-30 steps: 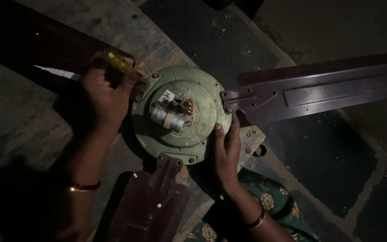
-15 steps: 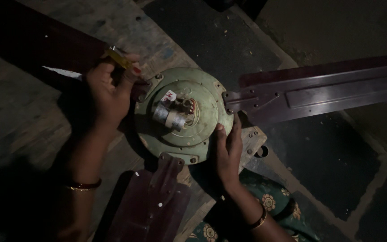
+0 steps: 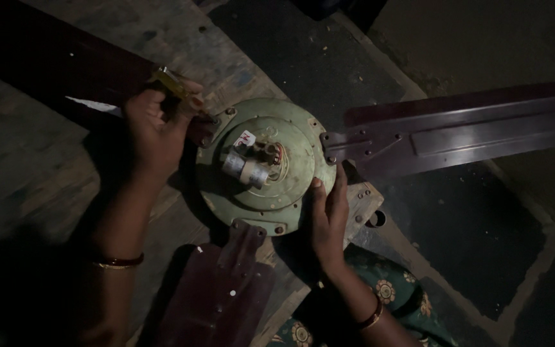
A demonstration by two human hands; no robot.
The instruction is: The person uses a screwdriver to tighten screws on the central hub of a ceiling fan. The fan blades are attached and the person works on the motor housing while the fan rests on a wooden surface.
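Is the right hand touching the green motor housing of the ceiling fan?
Touching. The head view shows the right hand lying flat against the lower right rim of the green motor housing, with no gap between them.

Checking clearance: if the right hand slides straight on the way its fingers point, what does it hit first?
The right hand points up along the green motor housing rim; first in line looks like the right blade's bracket, though depth is unclear.

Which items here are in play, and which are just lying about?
In play: left hand gripping yellow-handled screwdriver at blade bracket; right hand steadying green fan motor housing; dark red blades.
Lying about: wooden board underneath; patterned cloth.
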